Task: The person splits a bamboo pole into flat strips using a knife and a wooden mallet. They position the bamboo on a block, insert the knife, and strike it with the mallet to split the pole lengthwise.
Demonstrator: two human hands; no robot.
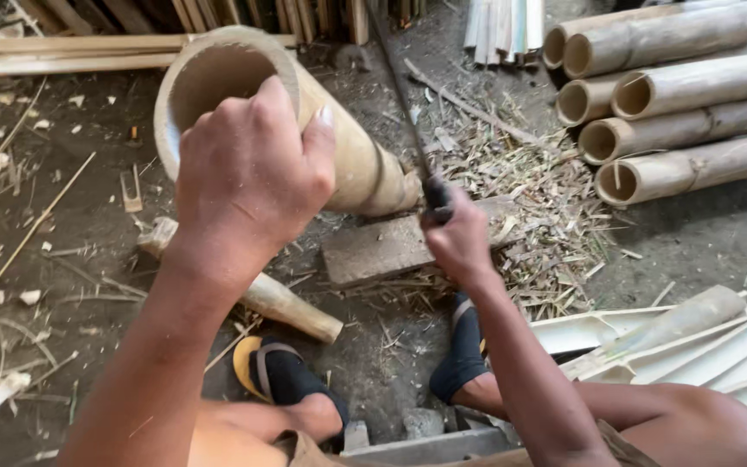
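1. The left hand [248, 177] is clenched over the rim of a thick bamboo culm [339, 138], which leans with its foot on a flat block [382, 246] on the floor.
2. The right hand [456, 238] is wrapped round the handle of a long blade [404, 104].
3. The culm looks rigid, hollow, fairly heavy and smooth-skinned; the rim seems the surest hold, though its cut edges may be sharp.

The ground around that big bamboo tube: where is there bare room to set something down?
Bare dirt lies at the right edge, between the stacked bamboo poles and split bamboo slats. The shavings pile beside the flat block is crowded.
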